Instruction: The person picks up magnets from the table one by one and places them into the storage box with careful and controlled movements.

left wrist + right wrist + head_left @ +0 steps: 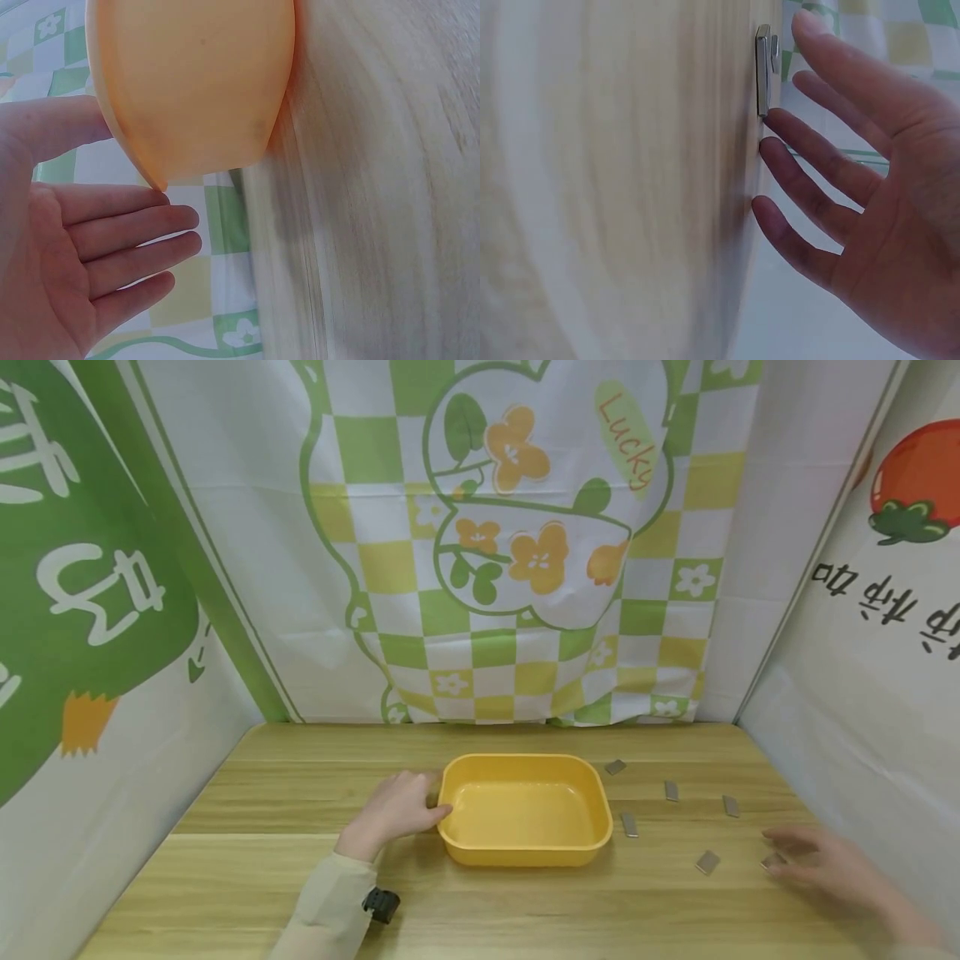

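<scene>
A yellow rectangular plastic tub [525, 857] stands on the wooden table. My left hand [397, 814] is at its left side, the thumb over the rim; in the left wrist view the other fingers [142, 221] are extended and the index fingertip is at the rim's corner. At the right, my right hand [828, 864] is low over the table, around a small flat grey metal rectangle [772, 862]. Its fingers [802, 184] are spread and slightly bent in the right wrist view, with the metal piece [763, 71] near the thumb and fingertips, not gripped.
Between the tub and my right hand lie several similar metal rectangles, among them one near the tub [629, 825] and one farther front [707, 862]. Printed cloth [525, 677] hangs along the back edge, and white side panels [847, 727] flank the table.
</scene>
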Demonstrator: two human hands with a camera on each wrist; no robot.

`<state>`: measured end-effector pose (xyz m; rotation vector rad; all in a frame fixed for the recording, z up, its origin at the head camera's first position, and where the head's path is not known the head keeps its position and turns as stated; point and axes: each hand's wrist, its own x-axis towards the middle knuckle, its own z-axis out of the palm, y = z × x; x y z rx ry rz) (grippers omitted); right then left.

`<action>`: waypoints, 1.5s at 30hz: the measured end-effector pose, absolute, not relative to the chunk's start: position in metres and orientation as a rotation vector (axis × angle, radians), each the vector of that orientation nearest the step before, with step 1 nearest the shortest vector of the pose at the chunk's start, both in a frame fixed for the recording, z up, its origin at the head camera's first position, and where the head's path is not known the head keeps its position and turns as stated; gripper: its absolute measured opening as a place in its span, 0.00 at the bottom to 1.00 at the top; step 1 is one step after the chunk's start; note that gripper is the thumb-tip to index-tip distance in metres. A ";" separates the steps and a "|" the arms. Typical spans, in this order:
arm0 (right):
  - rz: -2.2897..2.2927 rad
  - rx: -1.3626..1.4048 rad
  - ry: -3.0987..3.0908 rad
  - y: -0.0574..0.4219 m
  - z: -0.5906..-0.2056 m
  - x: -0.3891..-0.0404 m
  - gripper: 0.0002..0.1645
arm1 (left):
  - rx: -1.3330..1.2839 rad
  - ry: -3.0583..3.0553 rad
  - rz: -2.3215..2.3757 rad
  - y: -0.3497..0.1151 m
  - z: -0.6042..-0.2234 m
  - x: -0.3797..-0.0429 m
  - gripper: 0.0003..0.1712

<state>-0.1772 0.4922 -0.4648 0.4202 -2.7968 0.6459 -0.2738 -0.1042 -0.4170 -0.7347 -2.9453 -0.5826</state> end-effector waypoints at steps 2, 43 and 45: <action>0.681 0.428 -2.793 0.494 -0.465 -0.177 0.27 | -0.735 -2.951 -0.579 -0.104 -0.417 -0.274 0.32; 0.980 0.571 -3.018 0.512 -0.461 -0.189 0.14 | -0.755 -2.922 -0.577 -0.103 -0.414 -0.273 0.29; 0.943 0.602 -3.010 0.512 -0.461 -0.190 0.13 | -0.758 -2.920 -0.569 -0.103 -0.414 -0.273 0.29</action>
